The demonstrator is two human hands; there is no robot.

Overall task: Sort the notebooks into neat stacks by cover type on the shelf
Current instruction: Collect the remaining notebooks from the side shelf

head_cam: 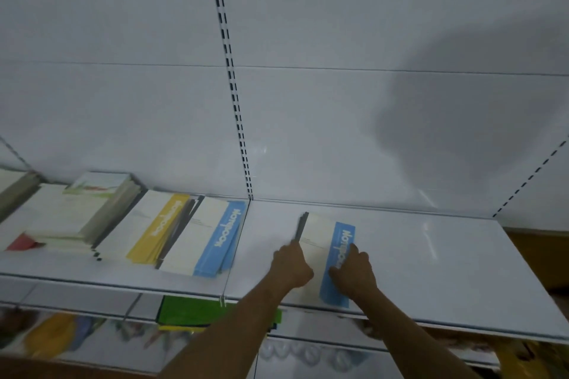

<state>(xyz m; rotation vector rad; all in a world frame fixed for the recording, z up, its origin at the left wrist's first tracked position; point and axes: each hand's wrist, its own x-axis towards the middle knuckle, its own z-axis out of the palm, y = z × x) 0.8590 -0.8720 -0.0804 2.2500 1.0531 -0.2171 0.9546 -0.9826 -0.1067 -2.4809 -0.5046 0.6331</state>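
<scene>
A small stack of white notebooks with a blue band (323,237) lies on the white shelf (431,255), right of the divider wire. My left hand (291,264) grips the stack's left, black-spined edge with curled fingers. My right hand (354,271) lies on the blue band at the stack's right side, fingers bent over the cover. Left of the divider lie a fanned stack of blue-band notebooks (212,237) and a stack of yellow-band notebooks (154,228). Further left are plain cream notebooks (61,215), with a picture-cover one (98,183) on top.
A slotted upright (234,95) runs down the white back panel. Another stack (15,188) sits at the far left edge. A red cover (21,243) pokes out under the cream pile. Below the shelf are green (191,311) and yellow items, blurred.
</scene>
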